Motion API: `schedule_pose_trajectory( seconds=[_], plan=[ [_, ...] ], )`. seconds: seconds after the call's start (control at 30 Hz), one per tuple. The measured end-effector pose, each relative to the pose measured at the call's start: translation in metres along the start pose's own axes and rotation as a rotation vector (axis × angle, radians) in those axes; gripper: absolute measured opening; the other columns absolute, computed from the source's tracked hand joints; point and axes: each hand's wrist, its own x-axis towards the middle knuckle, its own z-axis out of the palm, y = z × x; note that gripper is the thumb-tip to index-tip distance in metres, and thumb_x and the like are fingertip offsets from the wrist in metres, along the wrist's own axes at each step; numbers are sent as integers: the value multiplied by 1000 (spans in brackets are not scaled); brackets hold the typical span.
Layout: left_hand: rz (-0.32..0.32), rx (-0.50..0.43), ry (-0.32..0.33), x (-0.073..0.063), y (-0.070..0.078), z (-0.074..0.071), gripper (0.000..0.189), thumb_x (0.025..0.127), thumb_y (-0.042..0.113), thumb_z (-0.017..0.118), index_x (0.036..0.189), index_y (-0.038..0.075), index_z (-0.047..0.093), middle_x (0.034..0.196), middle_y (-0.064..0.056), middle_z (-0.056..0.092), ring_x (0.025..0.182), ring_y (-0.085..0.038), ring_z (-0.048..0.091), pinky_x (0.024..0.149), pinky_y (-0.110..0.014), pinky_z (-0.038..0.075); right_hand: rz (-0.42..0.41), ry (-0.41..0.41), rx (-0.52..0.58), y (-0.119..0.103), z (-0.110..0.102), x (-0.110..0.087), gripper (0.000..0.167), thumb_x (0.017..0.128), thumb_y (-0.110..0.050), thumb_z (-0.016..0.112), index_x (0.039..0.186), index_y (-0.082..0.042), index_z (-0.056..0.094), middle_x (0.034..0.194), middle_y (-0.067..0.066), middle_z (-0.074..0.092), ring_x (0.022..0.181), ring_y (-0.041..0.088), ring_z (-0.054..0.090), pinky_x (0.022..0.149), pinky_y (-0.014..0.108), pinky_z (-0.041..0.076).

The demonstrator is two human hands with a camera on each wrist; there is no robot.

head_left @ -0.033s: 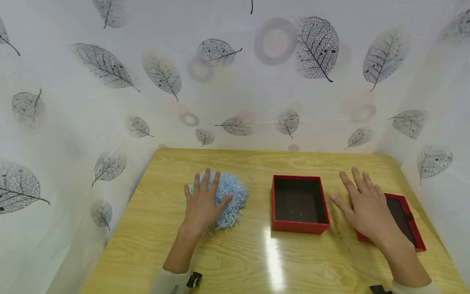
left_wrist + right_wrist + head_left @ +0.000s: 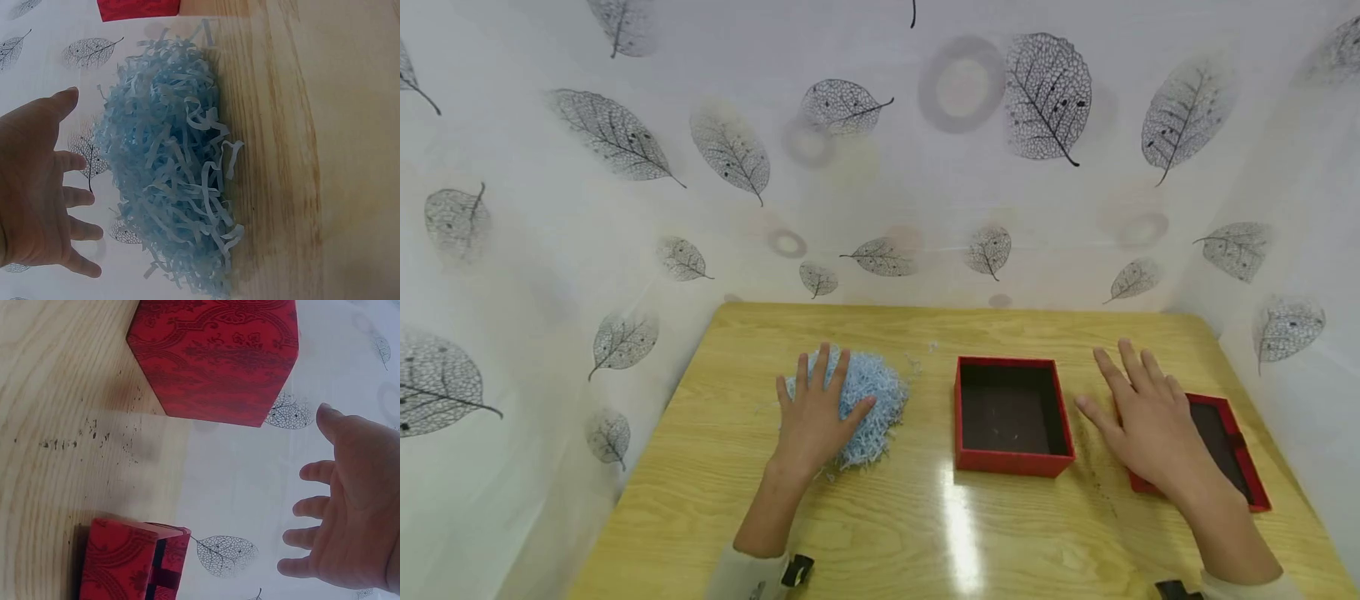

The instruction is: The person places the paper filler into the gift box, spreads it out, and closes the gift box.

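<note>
My left hand is held with fingers spread above a heap of pale blue shredded paper. In the left wrist view a gap shows between that hand and the paper. My right hand, fingers apart and grasping nothing, hovers over a shallow red box lid and hides part of it. Between the hands stands a red box, its top uncovered and its inside dark, with a few small scraps on the bottom. The right wrist view shows the box's patterned red side.
Everything lies on a wooden table with a glossy streak of light near the front. Some loose blue shreds lie beside the heap. A pale cloth with leaf prints encloses the back and sides. Dark specks mark the wood near the box.
</note>
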Motion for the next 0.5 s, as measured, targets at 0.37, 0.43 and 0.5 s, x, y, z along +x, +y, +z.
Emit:
schedule_pose_trajectory(
  seconds=[0.37,0.43,0.5],
  plan=[
    [-10,-223,55,0,-5,-4,74,106,49,62,166,15,35,170,-20,31,154,-48,31,117,-77,26,37,-15,334,-14,14,-6,69,111,-38,58,167,-8,30,162,29,38,130,55,56,92,66,55],
    [-13,-285,70,-1,-9,-2,70,105,43,66,163,14,41,167,-20,37,149,-47,39,114,-75,34,30,13,381,-16,24,-8,62,110,-31,61,162,-5,40,153,28,49,115,47,67,81,51,63],
    [-21,-327,76,-3,-13,1,66,104,39,69,160,14,46,163,-19,42,145,-46,45,111,-72,41,22,58,399,-17,33,-10,55,108,-25,64,157,-3,49,145,27,58,105,40,72,72,37,63]
  ],
)
